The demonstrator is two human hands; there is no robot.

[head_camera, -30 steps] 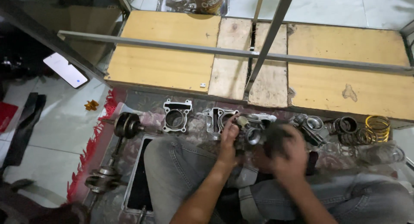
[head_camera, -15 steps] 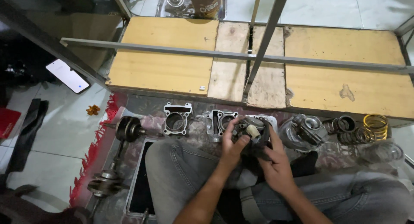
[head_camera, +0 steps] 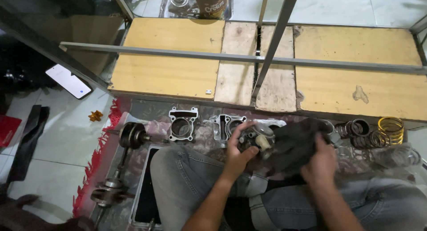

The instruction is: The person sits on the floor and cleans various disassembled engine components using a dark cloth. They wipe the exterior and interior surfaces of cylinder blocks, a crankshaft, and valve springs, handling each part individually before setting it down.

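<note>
Hands had shifted: left hand point(head_camera: 238, 153) gripped the cylinder head point(head_camera: 257, 140), while right hand point(head_camera: 319, 162), previously cupping it, clutched a dark rag point(head_camera: 293, 144) against it.

Grey metal engine part point(head_camera: 257, 141) half covered by dark crumpled cloth point(head_camera: 296, 144) and left hand point(head_camera: 239, 152); shape unclear. Right hand point(head_camera: 319, 162) motion-blurred, fingers buried in cloth. Brown round tin point(head_camera: 209, 0) cut off at top edge. Clear coil springs point(head_camera: 402, 155) at right smeared, possibly several. Both forearms cropped at bottom edge.
</note>
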